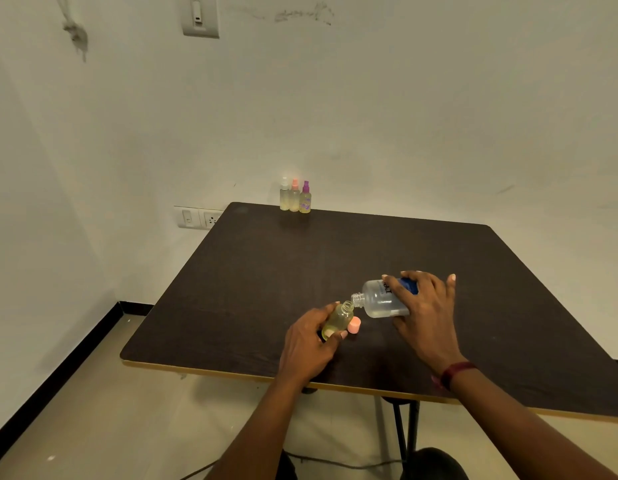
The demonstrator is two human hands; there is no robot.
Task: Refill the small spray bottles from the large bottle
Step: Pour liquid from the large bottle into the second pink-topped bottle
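Observation:
My right hand [425,313] grips the large clear bottle [378,301], which has a blue label and is tipped on its side with its open neck pointing left. My left hand [309,341] holds a small open bottle [338,320] of yellowish liquid, tilted so its mouth meets the large bottle's neck. A pink cap [354,324] lies on the dark table [266,271] just right of the small bottle. Three small spray bottles stand together at the table's far edge: a white-topped one [284,195], a pink-topped one [294,196] and a purple-topped one [305,199].
The table stands against a white wall with a socket plate [198,217] at its far left corner. A cable [335,462] runs over the tiled floor under the table. The table's near edge [231,370] lies just behind my forearms.

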